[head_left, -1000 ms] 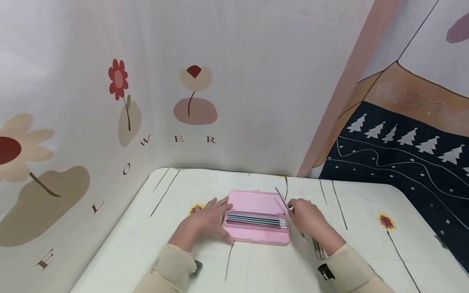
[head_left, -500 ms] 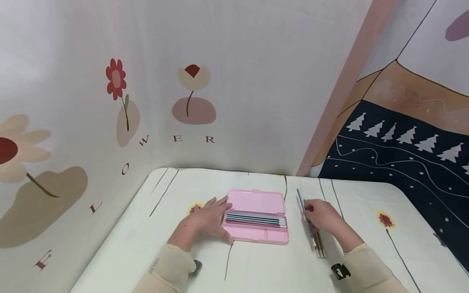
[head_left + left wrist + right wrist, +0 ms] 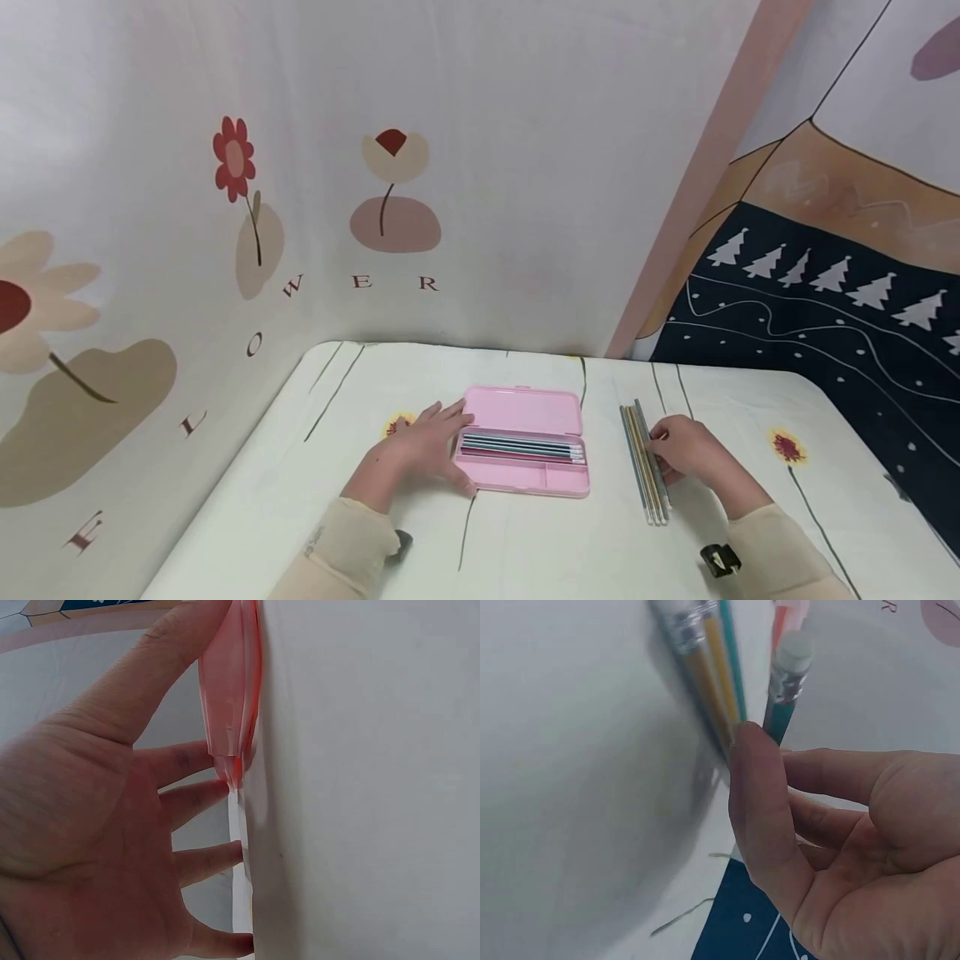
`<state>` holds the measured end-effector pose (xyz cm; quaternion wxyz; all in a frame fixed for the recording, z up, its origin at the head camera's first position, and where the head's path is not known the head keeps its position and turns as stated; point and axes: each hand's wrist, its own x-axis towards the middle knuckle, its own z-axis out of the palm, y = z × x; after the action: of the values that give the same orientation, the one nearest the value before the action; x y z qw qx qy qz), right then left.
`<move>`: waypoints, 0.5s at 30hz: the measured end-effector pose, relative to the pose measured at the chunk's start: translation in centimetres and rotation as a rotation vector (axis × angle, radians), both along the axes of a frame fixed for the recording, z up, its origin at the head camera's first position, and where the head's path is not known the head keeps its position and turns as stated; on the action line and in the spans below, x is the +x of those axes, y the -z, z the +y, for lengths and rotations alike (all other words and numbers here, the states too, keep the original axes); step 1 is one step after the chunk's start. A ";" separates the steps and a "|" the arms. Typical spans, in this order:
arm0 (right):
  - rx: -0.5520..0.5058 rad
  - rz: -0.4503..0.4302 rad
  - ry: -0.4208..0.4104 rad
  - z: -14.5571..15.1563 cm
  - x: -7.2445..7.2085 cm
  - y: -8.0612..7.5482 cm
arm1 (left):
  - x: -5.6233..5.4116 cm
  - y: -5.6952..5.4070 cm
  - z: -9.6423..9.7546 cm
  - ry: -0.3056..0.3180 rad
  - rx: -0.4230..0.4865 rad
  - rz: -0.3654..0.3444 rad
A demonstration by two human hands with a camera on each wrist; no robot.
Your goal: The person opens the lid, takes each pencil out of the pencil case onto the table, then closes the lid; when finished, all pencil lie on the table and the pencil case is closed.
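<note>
Pale wall [image 3: 525,208] rises behind the pink pencil case [image 3: 510,477], printed with flowers [image 3: 393,157] and the spaced letters [image 3: 362,282] F, L, O, W, E, R, running from the left of the case to its far side. Beyond the case to the right, a dark panel [image 3: 787,321] carries white trees. Under the case spreads a white flower-patterned cloth [image 3: 525,542]. The case lies open, its lid [image 3: 523,409] folded back on the far side; several pencils [image 3: 517,448] fill its long slot, any lettering too small to read. Left of the case, the left hand [image 3: 427,450] touches its edge, fingers spread. Right of it, the right hand [image 3: 690,450] pinches a teal pencil [image 3: 781,716] with a white eraser, beside a row of loose pencils [image 3: 642,467].
</note>
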<state>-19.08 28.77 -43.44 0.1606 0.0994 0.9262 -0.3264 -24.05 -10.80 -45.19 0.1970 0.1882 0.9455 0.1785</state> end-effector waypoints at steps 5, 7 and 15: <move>0.019 -0.009 -0.003 0.2 0.2 0.4 | 0.0 0.1 -0.1 0.004 0.010 -0.004; 0.018 -0.006 0.002 0.2 0.3 0.4 | 0.0 0.1 -0.1 0.006 0.013 -0.002; 0.012 0.007 0.004 0.2 0.4 0.6 | -0.1 0.1 -0.1 0.001 0.005 0.000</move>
<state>-18.71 28.94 -44.06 0.1561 0.1012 0.9285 -0.3214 -24.10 -10.93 -45.29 0.1965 0.1894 0.9450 0.1806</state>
